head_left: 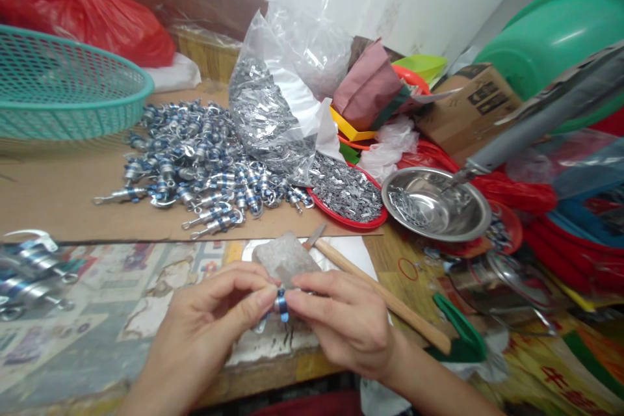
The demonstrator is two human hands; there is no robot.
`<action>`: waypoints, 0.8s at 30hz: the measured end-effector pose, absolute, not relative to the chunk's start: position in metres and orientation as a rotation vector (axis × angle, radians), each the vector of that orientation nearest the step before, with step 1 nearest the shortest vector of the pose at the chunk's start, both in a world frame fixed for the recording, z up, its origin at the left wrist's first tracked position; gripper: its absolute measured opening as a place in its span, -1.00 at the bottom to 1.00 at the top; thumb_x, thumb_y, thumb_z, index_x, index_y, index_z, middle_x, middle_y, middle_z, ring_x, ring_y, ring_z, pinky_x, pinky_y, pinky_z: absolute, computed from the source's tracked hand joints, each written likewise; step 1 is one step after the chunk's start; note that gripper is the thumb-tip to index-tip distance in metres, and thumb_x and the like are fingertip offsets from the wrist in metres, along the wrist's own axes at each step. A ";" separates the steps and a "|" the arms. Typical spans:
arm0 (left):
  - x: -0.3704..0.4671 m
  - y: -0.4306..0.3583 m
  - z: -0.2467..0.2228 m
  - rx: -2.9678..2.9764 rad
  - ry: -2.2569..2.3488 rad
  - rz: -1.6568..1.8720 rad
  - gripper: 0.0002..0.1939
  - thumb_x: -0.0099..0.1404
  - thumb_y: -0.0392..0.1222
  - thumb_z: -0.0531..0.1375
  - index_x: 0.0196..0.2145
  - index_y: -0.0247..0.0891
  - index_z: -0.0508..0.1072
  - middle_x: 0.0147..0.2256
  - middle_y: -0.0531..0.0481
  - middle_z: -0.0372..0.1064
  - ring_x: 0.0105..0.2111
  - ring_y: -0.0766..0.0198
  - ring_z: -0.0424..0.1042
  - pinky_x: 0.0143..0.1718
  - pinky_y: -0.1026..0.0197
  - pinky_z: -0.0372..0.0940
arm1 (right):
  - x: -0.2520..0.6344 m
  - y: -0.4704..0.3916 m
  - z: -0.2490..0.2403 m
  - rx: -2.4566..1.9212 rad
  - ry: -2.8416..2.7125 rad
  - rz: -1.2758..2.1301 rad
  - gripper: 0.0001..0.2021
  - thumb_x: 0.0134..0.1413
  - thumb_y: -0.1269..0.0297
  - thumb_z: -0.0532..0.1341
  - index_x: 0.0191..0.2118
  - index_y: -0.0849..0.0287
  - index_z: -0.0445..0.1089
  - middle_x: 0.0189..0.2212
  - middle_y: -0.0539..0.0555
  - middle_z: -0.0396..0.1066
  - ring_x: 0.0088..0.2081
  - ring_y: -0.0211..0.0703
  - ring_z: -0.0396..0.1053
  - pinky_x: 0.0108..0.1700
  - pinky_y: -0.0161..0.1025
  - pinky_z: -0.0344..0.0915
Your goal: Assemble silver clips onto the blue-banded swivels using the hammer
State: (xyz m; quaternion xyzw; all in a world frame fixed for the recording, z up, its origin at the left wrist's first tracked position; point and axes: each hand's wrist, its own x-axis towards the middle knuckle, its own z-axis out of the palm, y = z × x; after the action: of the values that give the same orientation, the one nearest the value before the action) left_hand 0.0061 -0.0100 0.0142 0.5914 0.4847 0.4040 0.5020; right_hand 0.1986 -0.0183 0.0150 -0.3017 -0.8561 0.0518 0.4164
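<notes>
My left hand and my right hand meet at the front of the table. Between their fingertips they pinch a small silver-and-blue metal fitting, one hand on either side. Fingers cover most of it. Just behind lies a grey stone block, with a wooden-handled hammer slanting away to its right. A heap of similar silver-and-blue fittings, some with curved levers and end rings, covers the cardboard farther back. A few more fittings rest at the left edge, blurred.
Small metal clips fill a plastic bag and a red dish. A steel bowl holds thin metal pieces, under a grey bar slanting in from the right. A turquoise basket stands far left; a green basin far right.
</notes>
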 end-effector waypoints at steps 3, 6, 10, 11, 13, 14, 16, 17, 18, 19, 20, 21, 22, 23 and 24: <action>0.008 -0.010 0.014 1.272 1.116 0.919 -0.87 0.11 -0.14 0.24 -0.52 -0.13 0.58 -0.46 0.07 0.56 -0.37 0.21 0.49 -0.31 0.31 0.32 | 0.196 -0.020 0.016 -0.784 -2.080 0.266 -0.83 0.00 0.58 0.22 -0.26 0.36 0.51 -0.35 0.27 0.52 -0.34 -0.16 0.50 -0.30 -0.34 0.44; 0.014 -0.016 0.015 1.100 1.142 0.928 -0.90 0.06 -0.12 0.29 -0.47 -0.15 0.59 -0.48 0.07 0.58 -0.41 0.23 0.51 -0.34 0.33 0.36 | 0.192 -0.024 0.019 -0.803 -2.001 0.388 -0.87 -0.03 0.54 0.27 -0.29 0.42 0.51 -0.41 0.27 0.52 -0.39 -0.16 0.49 -0.34 -0.34 0.44; 0.024 -0.026 0.018 0.799 1.124 1.019 -0.53 -0.09 -0.13 0.40 -0.16 -0.10 0.48 -0.39 0.14 0.59 -0.31 0.23 0.54 -0.29 0.35 0.39 | 0.192 -0.028 0.028 -0.913 -1.936 0.543 -0.87 -0.02 0.46 0.29 -0.31 0.43 0.53 -0.53 0.18 0.49 -0.54 -0.26 0.39 -0.52 -0.41 0.34; 0.025 -0.026 0.017 0.778 1.111 1.022 -0.45 -0.11 -0.13 0.41 -0.11 -0.10 0.44 -0.37 0.13 0.59 -0.29 0.22 0.54 -0.27 0.34 0.40 | 0.196 -0.025 0.031 -0.951 -1.982 0.606 -0.86 -0.01 0.42 0.30 -0.31 0.38 0.54 -0.55 0.13 0.48 -0.56 -0.29 0.37 -0.53 -0.41 0.32; 0.024 -0.025 0.014 0.782 1.098 1.000 -0.40 -0.07 -0.10 0.41 -0.05 -0.14 0.38 -0.33 0.07 0.59 -0.27 0.19 0.54 -0.23 0.30 0.41 | 0.207 -0.009 0.037 -1.093 -2.126 0.649 -0.88 0.00 0.34 0.31 -0.31 0.24 0.55 -0.52 0.04 0.50 -0.51 -0.30 0.40 -0.45 -0.41 0.35; 0.022 -0.023 0.012 0.794 1.080 0.970 -0.40 -0.03 -0.09 0.39 -0.02 -0.15 0.35 -0.32 0.05 0.58 -0.26 0.18 0.54 -0.21 0.28 0.41 | 0.216 0.004 0.038 -1.240 -2.191 0.579 -0.89 0.03 0.31 0.30 -0.30 0.16 0.55 -0.45 0.02 0.52 -0.43 -0.29 0.44 -0.36 -0.41 0.37; 0.018 -0.018 0.007 0.825 1.023 0.897 -0.37 0.04 -0.07 0.35 0.05 -0.15 0.26 -0.29 0.02 0.57 -0.26 0.17 0.54 -0.19 0.25 0.41 | 0.237 0.036 0.037 -1.682 -2.188 0.205 -0.87 0.12 0.30 0.22 -0.25 0.07 0.53 -0.27 -0.01 0.53 -0.24 -0.28 0.46 -0.17 -0.38 0.37; 0.016 -0.016 0.006 0.840 0.994 0.865 -0.35 0.06 -0.07 0.34 0.07 -0.15 0.22 -0.28 0.01 0.57 -0.25 0.17 0.54 -0.18 0.24 0.41 | 0.247 0.054 0.035 -1.827 -2.122 0.083 -0.81 0.19 0.35 0.15 -0.17 0.10 0.49 -0.17 0.06 0.50 -0.13 -0.20 0.43 -0.06 -0.28 0.33; 0.014 -0.014 0.005 0.855 0.970 0.842 -0.34 0.07 -0.07 0.34 0.09 -0.14 0.19 -0.28 0.01 0.56 -0.25 0.16 0.54 -0.18 0.24 0.40 | 0.258 0.070 0.031 -1.917 -2.084 0.020 -0.79 0.20 0.40 0.12 -0.12 0.15 0.47 -0.11 0.14 0.47 -0.05 -0.12 0.40 0.01 -0.18 0.29; 0.013 -0.013 0.004 0.869 0.954 0.826 -0.34 0.08 -0.08 0.34 0.09 -0.15 0.18 -0.29 0.00 0.56 -0.25 0.16 0.54 -0.18 0.23 0.40 | 0.266 0.084 0.026 -2.009 -2.067 -0.027 -0.80 0.19 0.41 0.14 -0.12 0.16 0.46 -0.12 0.17 0.46 -0.05 -0.08 0.39 0.01 -0.13 0.29; 0.013 -0.013 0.005 0.876 0.949 0.822 -0.34 0.08 -0.08 0.33 0.08 -0.15 0.18 -0.30 0.00 0.56 -0.25 0.16 0.54 -0.18 0.23 0.40 | 0.273 0.095 0.021 -2.073 -2.064 -0.045 -0.82 0.19 0.39 0.15 -0.12 0.18 0.44 -0.12 0.17 0.45 -0.06 -0.07 0.39 0.00 -0.08 0.30; 0.013 -0.013 0.006 0.876 0.951 0.826 -0.36 0.08 -0.09 0.33 0.08 -0.16 0.18 -0.31 0.00 0.55 -0.26 0.17 0.54 -0.18 0.24 0.39 | 0.278 0.104 0.016 -2.124 -2.075 -0.056 -0.82 0.18 0.35 0.16 -0.11 0.19 0.41 -0.12 0.16 0.43 -0.09 -0.07 0.40 -0.03 -0.06 0.32; 0.014 -0.014 0.008 0.872 0.956 0.832 -0.37 0.08 -0.10 0.33 0.07 -0.16 0.19 -0.33 0.01 0.55 -0.27 0.17 0.54 -0.19 0.24 0.39 | 0.282 0.109 0.011 -2.164 -2.091 -0.065 -0.81 0.19 0.30 0.16 -0.10 0.19 0.39 -0.11 0.14 0.41 -0.11 -0.09 0.40 -0.06 -0.05 0.33; 0.015 -0.014 0.009 0.864 0.961 0.840 -0.38 0.08 -0.11 0.33 0.06 -0.16 0.20 -0.34 0.02 0.54 -0.28 0.18 0.54 -0.20 0.25 0.39 | 0.283 0.112 0.008 -2.188 -2.112 -0.072 -0.79 0.20 0.26 0.15 -0.07 0.19 0.36 -0.08 0.12 0.38 -0.11 -0.11 0.39 -0.08 -0.05 0.35; 0.015 -0.015 0.011 0.855 0.966 0.850 -0.39 0.08 -0.12 0.34 0.05 -0.16 0.21 -0.35 0.04 0.54 -0.29 0.19 0.54 -0.22 0.27 0.39 | 0.284 0.113 0.006 -2.199 -2.134 -0.077 -0.76 0.21 0.24 0.14 -0.05 0.19 0.33 -0.06 0.12 0.36 -0.11 -0.12 0.38 -0.09 -0.05 0.35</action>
State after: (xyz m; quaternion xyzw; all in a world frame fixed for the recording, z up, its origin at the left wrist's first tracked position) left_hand 0.0152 -0.0148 0.0105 0.3863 0.4363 0.3838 0.7163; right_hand 0.2842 0.1125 0.0056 -0.7170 -0.6956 -0.0250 0.0382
